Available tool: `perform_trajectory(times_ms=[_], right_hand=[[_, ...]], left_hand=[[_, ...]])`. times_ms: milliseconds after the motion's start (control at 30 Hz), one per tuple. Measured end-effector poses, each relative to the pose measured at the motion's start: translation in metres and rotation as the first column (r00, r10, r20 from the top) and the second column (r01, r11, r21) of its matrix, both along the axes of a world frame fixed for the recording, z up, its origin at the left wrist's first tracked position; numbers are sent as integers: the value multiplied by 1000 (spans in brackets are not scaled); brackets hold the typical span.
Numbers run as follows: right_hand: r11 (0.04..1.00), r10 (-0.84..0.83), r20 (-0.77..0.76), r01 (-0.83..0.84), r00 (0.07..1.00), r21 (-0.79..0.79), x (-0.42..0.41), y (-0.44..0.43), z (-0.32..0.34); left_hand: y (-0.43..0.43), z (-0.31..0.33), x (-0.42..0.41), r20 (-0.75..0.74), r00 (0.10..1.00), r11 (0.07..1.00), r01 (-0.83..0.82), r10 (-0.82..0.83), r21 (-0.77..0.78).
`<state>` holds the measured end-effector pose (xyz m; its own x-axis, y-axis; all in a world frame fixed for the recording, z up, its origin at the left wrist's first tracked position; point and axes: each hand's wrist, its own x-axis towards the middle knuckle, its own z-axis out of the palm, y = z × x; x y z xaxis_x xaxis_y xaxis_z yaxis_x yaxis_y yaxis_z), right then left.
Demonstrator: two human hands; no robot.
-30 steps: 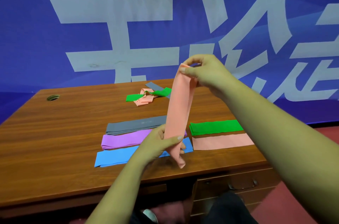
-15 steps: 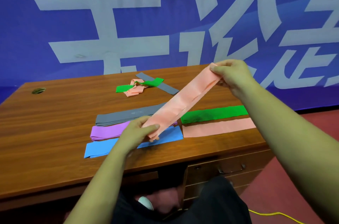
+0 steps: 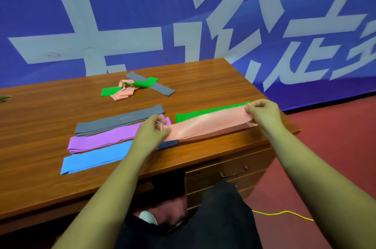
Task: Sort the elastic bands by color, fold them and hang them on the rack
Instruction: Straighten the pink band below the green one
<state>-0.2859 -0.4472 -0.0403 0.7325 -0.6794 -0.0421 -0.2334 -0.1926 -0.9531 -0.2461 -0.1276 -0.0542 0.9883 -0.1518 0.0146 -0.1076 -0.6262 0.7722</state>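
While pinching ends of pink band with left hand and right hand, holding long axis crosswise, mid-frame, just below green band.

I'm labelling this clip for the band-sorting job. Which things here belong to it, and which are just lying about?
Job: salmon-pink elastic band, pinched at its ends by the left hand and right hand; green band; grey band; purple band; blue band; tangled heap of unsorted bands.
Lying about: metal drawer handle; yellow floor cable; blue banner.
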Motion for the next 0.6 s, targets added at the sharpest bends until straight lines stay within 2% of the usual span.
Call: perform_trajectory(times_ms=[300,467,600], right_hand=[[931,3,-86,-34,996,-364,5,-45,-29],[888,30,-80,-63,996,-454,10,-50,-42],[881,47,-109,-93,993,-464,9,-51,-57]], left_hand=[[-44,-14,9,132,988,985,60,-82,162],[-54,-24,5,210,970,962,64,-122,264],[-57,-29,1,235,962,949,66,-143,307]])
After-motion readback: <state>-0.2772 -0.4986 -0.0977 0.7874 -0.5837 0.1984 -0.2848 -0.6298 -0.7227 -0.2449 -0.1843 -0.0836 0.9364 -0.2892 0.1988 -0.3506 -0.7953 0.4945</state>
